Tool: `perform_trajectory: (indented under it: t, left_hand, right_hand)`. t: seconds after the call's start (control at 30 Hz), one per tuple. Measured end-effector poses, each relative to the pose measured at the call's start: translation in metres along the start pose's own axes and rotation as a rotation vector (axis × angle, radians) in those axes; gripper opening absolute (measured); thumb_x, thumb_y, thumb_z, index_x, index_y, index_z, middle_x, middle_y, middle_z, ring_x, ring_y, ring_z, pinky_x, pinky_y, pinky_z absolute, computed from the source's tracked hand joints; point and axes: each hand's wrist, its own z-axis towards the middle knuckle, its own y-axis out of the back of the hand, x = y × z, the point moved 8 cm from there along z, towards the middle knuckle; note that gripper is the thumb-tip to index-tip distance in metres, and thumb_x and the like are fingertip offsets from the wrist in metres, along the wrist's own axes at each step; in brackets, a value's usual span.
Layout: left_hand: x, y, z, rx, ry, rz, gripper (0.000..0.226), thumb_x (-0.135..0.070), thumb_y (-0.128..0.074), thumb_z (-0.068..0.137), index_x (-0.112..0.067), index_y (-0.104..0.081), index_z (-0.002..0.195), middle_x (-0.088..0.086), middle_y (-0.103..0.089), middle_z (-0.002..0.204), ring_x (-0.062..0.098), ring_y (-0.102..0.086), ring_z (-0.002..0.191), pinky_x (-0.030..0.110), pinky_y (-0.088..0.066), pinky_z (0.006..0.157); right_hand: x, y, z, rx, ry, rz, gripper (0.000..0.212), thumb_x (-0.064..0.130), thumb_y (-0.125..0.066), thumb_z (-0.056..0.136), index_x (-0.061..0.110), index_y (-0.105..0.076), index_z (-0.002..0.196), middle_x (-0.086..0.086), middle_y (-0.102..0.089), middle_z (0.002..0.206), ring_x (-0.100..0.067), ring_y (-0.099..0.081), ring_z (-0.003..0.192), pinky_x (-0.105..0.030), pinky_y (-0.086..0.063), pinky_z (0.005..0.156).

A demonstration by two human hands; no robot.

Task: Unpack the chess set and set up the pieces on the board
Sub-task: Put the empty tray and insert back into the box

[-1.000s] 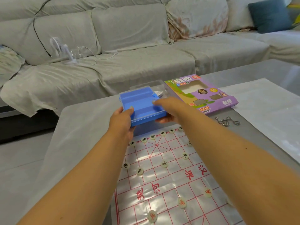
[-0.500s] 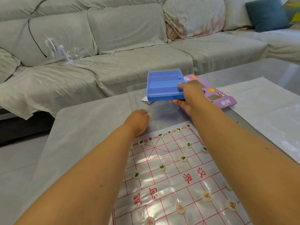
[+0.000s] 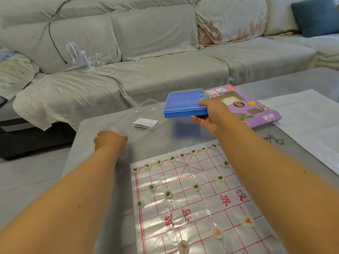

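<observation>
Right hand [image 3: 211, 114] clamps blue case [image 3: 185, 103] at its right end, held above table [image 3: 110, 129], long axis left-right, purple box [image 3: 264, 114] just right. Left hand [image 3: 110, 140] curled; grip unclear.

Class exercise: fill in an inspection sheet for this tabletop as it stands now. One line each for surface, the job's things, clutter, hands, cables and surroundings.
Surface: grey glossy table, a white plastic sheet on its right side.
Job's things: clear plastic board with red grid lies flat, round white pieces on it; blue plastic case held above the table; purple cardboard box behind it.
Clutter: folded white leaflet; metal ring puzzle.
Hands: right hand grips the case's edge; left hand has its fingers curled, and whether it holds anything cannot be told.
Cables: black cable and white cable on the sofa.
Surroundings: grey covered sofa, small white fan, blue cushion.
</observation>
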Motion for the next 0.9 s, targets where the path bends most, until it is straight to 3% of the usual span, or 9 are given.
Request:
perform_trajectory:
  t: [0.1, 0.2, 0.27, 0.4, 0.47, 0.57, 0.67, 0.77, 0.9]
  left_hand:
    - [0.007, -0.001, -0.001, 0.040, 0.026, -0.094, 0.017, -0.014, -0.052, 0.084, 0.000, -0.061, 0.087, 0.021, -0.067, 0.090, 0.037, -0.067, 0.087, 0.039, -0.055, 0.082]
    - [0.016, 0.007, -0.002, 0.019, 0.074, -0.183, 0.010, -0.009, -0.052, 0.081, -0.001, -0.057, 0.083, 0.020, -0.064, 0.077, 0.037, -0.068, 0.077, 0.040, -0.057, 0.076]
    - [0.022, 0.013, -0.001, -0.018, 0.084, -0.225, 0.020, -0.015, -0.053, 0.079, -0.001, -0.060, 0.092, 0.021, -0.065, 0.086, 0.038, -0.066, 0.081, 0.039, -0.054, 0.076]
    - [0.028, 0.010, 0.000, 0.032, 0.157, -0.465, 0.028, -0.020, -0.054, 0.071, -0.003, -0.060, 0.093, 0.020, -0.062, 0.083, 0.038, -0.063, 0.076, 0.040, -0.053, 0.077]
    - [0.024, 0.002, -0.009, 0.115, 0.190, -0.676, 0.021, -0.013, -0.052, 0.074, -0.004, -0.055, 0.093, 0.019, -0.056, 0.075, 0.032, -0.057, 0.061, 0.034, -0.051, 0.064]
    - [0.013, -0.010, -0.028, 0.232, 0.190, -0.883, 0.012, -0.004, -0.046, 0.085, -0.006, -0.048, 0.096, 0.013, -0.049, 0.074, 0.025, -0.053, 0.058, 0.031, -0.045, 0.054]
    - [0.009, -0.015, -0.043, 0.300, 0.199, -0.965, 0.003, -0.005, -0.044, 0.083, -0.009, -0.044, 0.083, 0.015, -0.050, 0.077, 0.019, -0.049, 0.051, 0.025, -0.036, 0.050]
    - [0.010, -0.021, -0.049, 0.369, 0.238, -1.018, 0.004, -0.007, -0.043, 0.083, -0.010, -0.042, 0.081, 0.018, -0.052, 0.084, 0.014, -0.041, 0.040, 0.021, -0.029, 0.045]
    - [0.012, -0.028, -0.055, 0.424, 0.285, -1.085, 0.002, -0.010, -0.042, 0.087, -0.012, -0.043, 0.086, 0.010, -0.056, 0.046, 0.010, -0.036, 0.041, 0.018, -0.029, 0.045]
  right_hand:
    - [-0.005, -0.011, -0.005, 0.062, -0.007, -0.009, 0.008, 0.007, -0.058, 0.091, 0.009, -0.052, 0.096, -0.011, -0.053, 0.091, -0.023, -0.058, 0.086, -0.034, -0.057, 0.072]
    - [-0.009, -0.020, -0.008, 0.094, -0.011, -0.057, 0.007, 0.007, -0.057, 0.091, 0.010, -0.052, 0.087, -0.009, -0.053, 0.088, -0.023, -0.057, 0.087, -0.035, -0.056, 0.077]
    - [-0.012, -0.028, -0.010, 0.107, -0.020, -0.052, 0.005, 0.008, -0.056, 0.092, 0.006, -0.054, 0.096, -0.010, -0.053, 0.091, -0.022, -0.057, 0.088, -0.034, -0.057, 0.076]
    - [-0.028, -0.049, -0.016, 0.169, -0.030, -0.056, 0.047, 0.009, -0.051, 0.095, 0.015, -0.036, 0.140, -0.010, -0.047, 0.114, -0.020, -0.057, 0.086, -0.036, -0.058, 0.075]
    - [-0.038, -0.061, -0.021, 0.184, -0.024, -0.091, 0.054, 0.010, -0.049, 0.096, 0.022, -0.030, 0.145, -0.009, -0.039, 0.126, -0.022, -0.056, 0.093, -0.035, -0.058, 0.076]
    - [-0.056, -0.080, -0.028, 0.213, -0.020, -0.145, 0.054, 0.015, -0.051, 0.096, 0.024, -0.031, 0.145, -0.005, -0.034, 0.127, -0.022, -0.053, 0.100, -0.037, -0.055, 0.086]
    - [-0.077, -0.099, -0.028, 0.292, -0.003, -0.396, 0.061, 0.025, -0.052, 0.095, 0.030, -0.022, 0.148, -0.008, -0.041, 0.132, -0.023, -0.056, 0.100, -0.037, -0.054, 0.088]
    - [-0.084, -0.107, -0.031, 0.332, 0.100, -0.822, 0.060, 0.035, -0.041, 0.098, 0.028, -0.013, 0.150, -0.011, -0.049, 0.119, -0.023, -0.053, 0.095, -0.034, -0.049, 0.085]
    - [-0.086, -0.110, -0.029, 0.367, 0.168, -1.124, 0.050, 0.022, -0.030, 0.103, 0.009, -0.018, 0.149, -0.012, -0.029, 0.152, -0.030, -0.033, 0.136, -0.033, -0.028, 0.109]
